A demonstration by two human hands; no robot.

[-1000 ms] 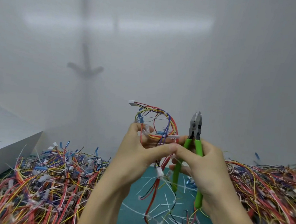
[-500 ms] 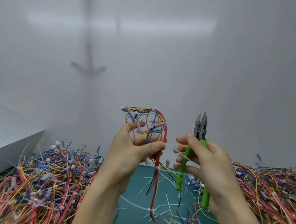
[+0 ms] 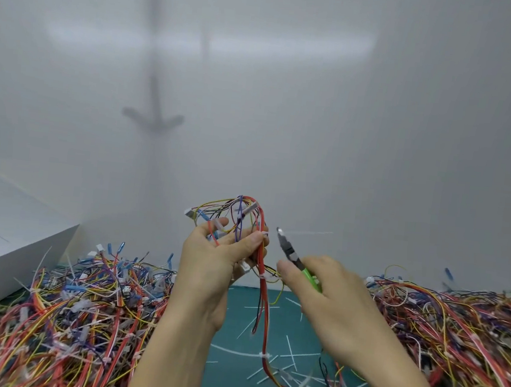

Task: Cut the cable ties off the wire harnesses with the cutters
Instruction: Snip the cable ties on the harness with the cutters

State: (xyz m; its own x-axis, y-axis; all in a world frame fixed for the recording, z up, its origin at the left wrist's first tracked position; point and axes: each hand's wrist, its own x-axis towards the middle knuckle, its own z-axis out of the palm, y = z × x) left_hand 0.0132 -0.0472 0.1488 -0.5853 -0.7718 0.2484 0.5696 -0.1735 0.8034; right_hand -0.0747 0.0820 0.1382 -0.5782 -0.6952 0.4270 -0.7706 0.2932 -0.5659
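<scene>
Green-handled cutters (image 3: pixel 296 260) gripped in your right hand (image 3: pixel 334 302), tip angled toward the harness (image 3: pixel 239 215) your left hand (image 3: pixel 208 267) holds raised, ties exposed.

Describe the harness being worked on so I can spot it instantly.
Find the teal mat between the two heaps of coloured wires. Above its far edge the left hand grips a looped multicoloured wire harness. It alone is raised, red wires trailing down.

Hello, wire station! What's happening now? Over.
Left hand grips wire harness. Right hand holds cutters, tip beside harness, apart. Nothing in between.
</scene>
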